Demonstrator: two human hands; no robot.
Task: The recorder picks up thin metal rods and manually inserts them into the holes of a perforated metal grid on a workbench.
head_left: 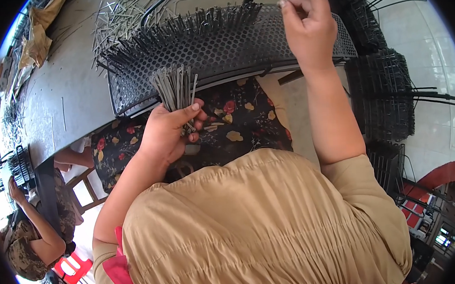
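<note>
My left hand [164,129] is closed round a bundle of thin grey metal strips [173,88], which fan out upward past the thumb. It is over my lap, in front of the near edge of a black perforated metal rack [278,35]. Many dark thin strips [177,32] stand in a dense row along the rack's far side. Above the rack's right end, my right hand [311,22] is raised with its fingers curled and thumb bent toward them. Whatever may be between its fingertips is too small to make out.
Loose metal strips [124,17] lie scattered on the grey table [72,105]. Stacked black wire racks [380,94] with long hooks stand at the right. A dark flowered cloth [231,126] covers my lap. At the left another person [43,228] sits by the table.
</note>
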